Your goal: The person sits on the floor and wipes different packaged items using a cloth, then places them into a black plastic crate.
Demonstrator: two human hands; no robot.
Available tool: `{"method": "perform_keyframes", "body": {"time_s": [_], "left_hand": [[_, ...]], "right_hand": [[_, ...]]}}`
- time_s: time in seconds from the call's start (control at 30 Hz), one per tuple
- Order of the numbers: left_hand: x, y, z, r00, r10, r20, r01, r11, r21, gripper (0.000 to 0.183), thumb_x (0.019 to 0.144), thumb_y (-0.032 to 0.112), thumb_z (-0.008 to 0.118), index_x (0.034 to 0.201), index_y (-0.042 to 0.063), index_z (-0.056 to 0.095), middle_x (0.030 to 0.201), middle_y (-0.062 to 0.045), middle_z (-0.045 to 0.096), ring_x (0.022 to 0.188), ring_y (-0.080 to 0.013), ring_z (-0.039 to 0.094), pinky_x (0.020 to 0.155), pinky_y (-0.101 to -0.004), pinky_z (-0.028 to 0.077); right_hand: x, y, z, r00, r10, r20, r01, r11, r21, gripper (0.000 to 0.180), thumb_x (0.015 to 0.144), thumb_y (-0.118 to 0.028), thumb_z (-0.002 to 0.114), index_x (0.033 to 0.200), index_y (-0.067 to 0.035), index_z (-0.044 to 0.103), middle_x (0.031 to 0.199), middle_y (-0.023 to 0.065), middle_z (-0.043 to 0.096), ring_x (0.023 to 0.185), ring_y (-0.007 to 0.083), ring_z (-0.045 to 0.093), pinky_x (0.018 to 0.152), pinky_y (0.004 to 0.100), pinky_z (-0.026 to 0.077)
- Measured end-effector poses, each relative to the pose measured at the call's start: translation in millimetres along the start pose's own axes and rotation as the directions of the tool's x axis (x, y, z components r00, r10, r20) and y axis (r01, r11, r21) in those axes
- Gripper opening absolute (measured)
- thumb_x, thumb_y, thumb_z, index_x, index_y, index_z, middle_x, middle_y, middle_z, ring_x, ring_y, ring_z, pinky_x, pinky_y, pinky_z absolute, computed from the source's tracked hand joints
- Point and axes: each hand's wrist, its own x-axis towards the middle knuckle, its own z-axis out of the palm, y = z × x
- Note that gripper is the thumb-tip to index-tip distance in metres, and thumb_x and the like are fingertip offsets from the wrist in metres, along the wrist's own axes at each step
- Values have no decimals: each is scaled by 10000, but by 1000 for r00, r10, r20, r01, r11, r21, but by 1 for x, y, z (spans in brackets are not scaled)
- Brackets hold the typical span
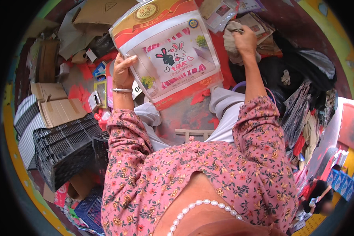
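Observation:
A flat packaged kit in a clear plastic sleeve [177,56] is tilted up in front of me. Its printed cover shows two cartoon rabbits on a pillow-like picture, with red and gold bands. My left hand [123,69] grips its left edge, thumb over the front and fingers hidden behind. A bunched grey-beige cloth [233,41] is in my right hand [246,41], off the kit's right side. Beyond that hand lie more flat packages [255,25], some in plastic sleeves.
Flattened cardboard boxes [65,112] and a black plastic crate [67,141] are at left, a blue basket [90,209] below them. Black plastic bags [267,72] lie at right. A wooden stool frame [191,132] sits between my legs. Another person [317,196] is far off at lower right.

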Motion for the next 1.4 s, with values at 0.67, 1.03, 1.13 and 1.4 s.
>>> {"method": "perform_keyframes", "body": {"time_s": [0.67,1.03,1.13,1.4], "left_hand": [[6,-7,10,978,-207,-25,208,971,121,558,725,-24,587,1237,-6,367,1113,-121,550,951,-196,584,819,-307,487],[-4,-24,-6,916,-384,118,383,923,36,618,700,184,728,1212,10,429,1142,-89,541,1035,-207,532,869,-345,444],[-8,-22,12,912,-397,105,391,918,68,547,691,141,723,1161,8,476,1065,-73,581,960,-195,567,815,-329,472],[-11,-21,11,924,-380,-44,383,919,90,372,746,81,660,1092,34,530,968,-55,612,826,-157,603,730,-302,500]], "right_hand": [[-30,-45,-6,540,-188,820,-770,282,572,334,650,-59,654,967,31,600,850,86,636,703,148,619,687,259,504],[-38,-76,-26,661,-220,717,-696,178,696,338,640,-51,617,971,20,603,836,75,637,695,123,599,691,237,481],[-36,-70,-23,626,-181,759,-759,82,646,315,673,-64,634,974,24,601,847,93,639,692,148,617,646,253,501],[12,-41,-35,981,189,35,-89,290,953,147,747,-78,666,852,-7,591,756,53,615,618,149,588,588,261,493]]}}
